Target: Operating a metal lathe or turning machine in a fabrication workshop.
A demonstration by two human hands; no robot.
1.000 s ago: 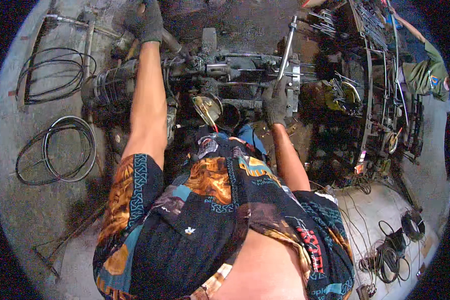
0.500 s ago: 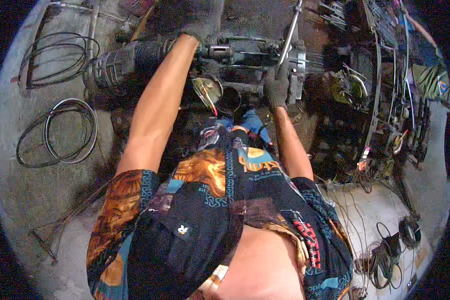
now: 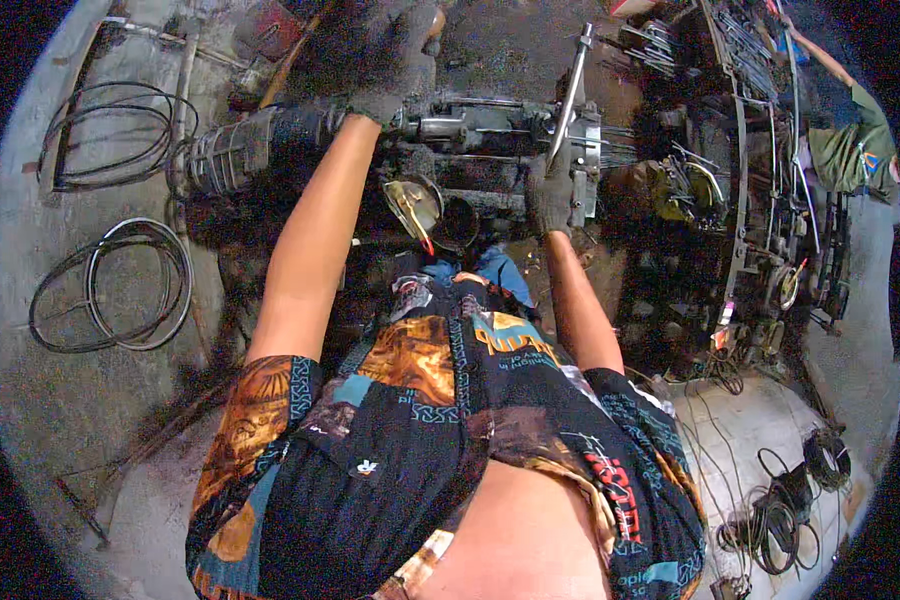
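A dark, grimy machine with a cylindrical left end and a metal plate [image 3: 586, 160] on its right lies across in front of me. My left hand [image 3: 378, 106], in a dark glove, rests at the machine's middle, beside a horizontal metal cylinder [image 3: 440, 127]. Its fingers blend into the dark parts, so their pose is hidden. My right hand [image 3: 550, 198], also gloved, is closed around the lower end of a long shiny metal bar [image 3: 572, 95]. The bar slants up and away past the plate. Between my arms sits a round tin [image 3: 415, 205] with a red-tipped stick in it.
Coiled cables [image 3: 120, 125] and a hoop of hose [image 3: 140, 285] lie on the floor at left. A yellowish container of thin metal pieces [image 3: 692, 185] stands right of the machine, before a rack [image 3: 740, 200] of rods. Another person's green sleeve [image 3: 850, 150] shows far right.
The whole view has shifted, so the machine appears slightly lower. My left hand has come a little nearer along the machine. My right hand keeps its hold on the bar.
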